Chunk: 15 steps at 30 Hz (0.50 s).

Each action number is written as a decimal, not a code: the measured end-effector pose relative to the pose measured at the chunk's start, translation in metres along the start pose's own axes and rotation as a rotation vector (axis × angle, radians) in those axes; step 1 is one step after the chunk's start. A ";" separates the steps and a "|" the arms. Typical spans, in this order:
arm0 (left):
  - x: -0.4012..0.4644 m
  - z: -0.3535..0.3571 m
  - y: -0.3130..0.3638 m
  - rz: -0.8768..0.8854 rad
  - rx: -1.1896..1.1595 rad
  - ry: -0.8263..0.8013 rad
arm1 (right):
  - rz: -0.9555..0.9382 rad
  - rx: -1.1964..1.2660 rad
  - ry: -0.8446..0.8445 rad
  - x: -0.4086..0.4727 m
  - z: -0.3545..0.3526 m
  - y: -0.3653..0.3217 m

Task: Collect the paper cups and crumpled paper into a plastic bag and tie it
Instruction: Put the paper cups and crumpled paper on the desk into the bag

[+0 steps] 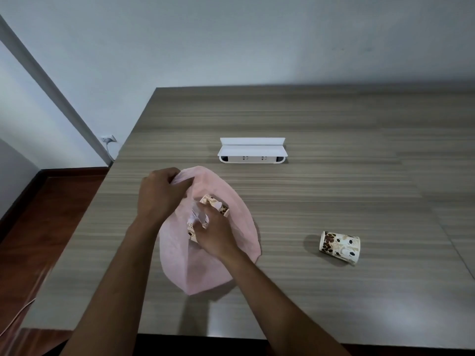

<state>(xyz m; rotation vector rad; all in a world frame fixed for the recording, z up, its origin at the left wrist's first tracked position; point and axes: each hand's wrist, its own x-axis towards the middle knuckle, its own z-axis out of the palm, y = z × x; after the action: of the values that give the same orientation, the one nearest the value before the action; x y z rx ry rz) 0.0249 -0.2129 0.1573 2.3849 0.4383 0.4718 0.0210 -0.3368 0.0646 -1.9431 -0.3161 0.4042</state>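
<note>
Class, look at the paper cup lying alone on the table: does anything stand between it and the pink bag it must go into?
Nothing visible does. The cup lies on its side to the right of the plastic bag, with only bare table between them. The white socket box sits farther back, out of the path.

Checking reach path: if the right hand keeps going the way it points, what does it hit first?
The right hand points up-left into the pink bag. It likely meets the crumpled paper first, with the paper cup just beyond; depth is unclear.
</note>
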 end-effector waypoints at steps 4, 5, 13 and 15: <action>-0.005 0.004 0.003 0.009 -0.040 -0.031 | -0.006 -0.003 0.104 -0.027 -0.022 0.034; -0.006 0.006 0.004 0.015 -0.042 -0.040 | 0.004 0.026 0.129 -0.033 -0.029 0.041; -0.010 0.028 0.023 0.036 -0.054 -0.123 | 0.046 -0.035 0.613 -0.060 -0.100 0.101; -0.012 0.034 0.028 0.036 -0.059 -0.141 | 0.087 -0.296 0.718 -0.062 -0.124 0.125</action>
<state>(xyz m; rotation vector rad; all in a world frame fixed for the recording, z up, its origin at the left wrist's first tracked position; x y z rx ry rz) 0.0347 -0.2567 0.1487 2.3534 0.3144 0.3248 0.0212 -0.5131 0.0036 -2.2508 0.1888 -0.3137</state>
